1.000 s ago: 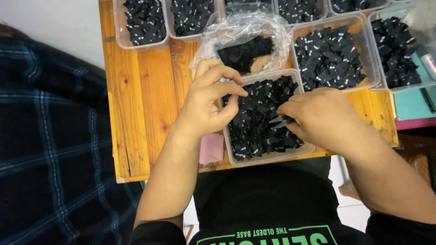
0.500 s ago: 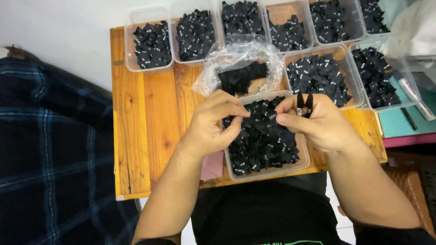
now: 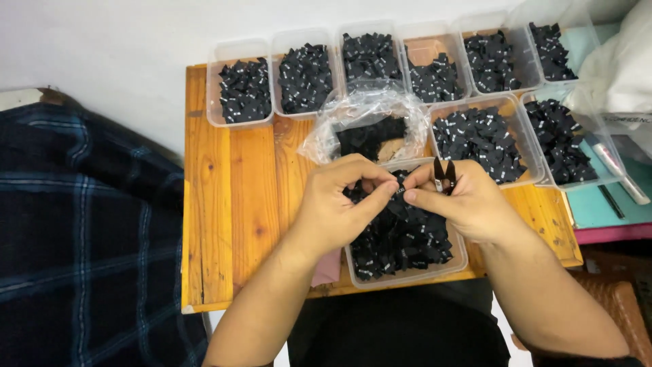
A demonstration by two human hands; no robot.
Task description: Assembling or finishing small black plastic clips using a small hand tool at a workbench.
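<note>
Wooden counter (image 3: 231,204) against a white wall, plaid cloth (image 3: 81,231) off to my left. Clear tubs of small black tags line the back edge, w/ two more tubs on the right; a crumpled plastic bag (image 3: 367,122) holds more tags in the middle.

Change vs. 1 s ago: both hands were down in the near tub (image 3: 407,272), digging among the tags. Now they're lifted above it & meeting fingertip to fingertip, so one tag (image 3: 401,192) has been picked out & brought up; I read that as moving from picking to working on a single piece.

Left hand (image 3: 336,211): fingers curled, thumb & forefinger pressed together on the tag. Right hand (image 3: 462,204): also closed, thumb & forefinger pinching the tag's other side, w/ small black snips (image 3: 445,175) tucked in the same hand, tips pointing up. Can't tell if the blades touch the tag. Tag sits between both hands, just over the near tub, apart from the pile.
</note>
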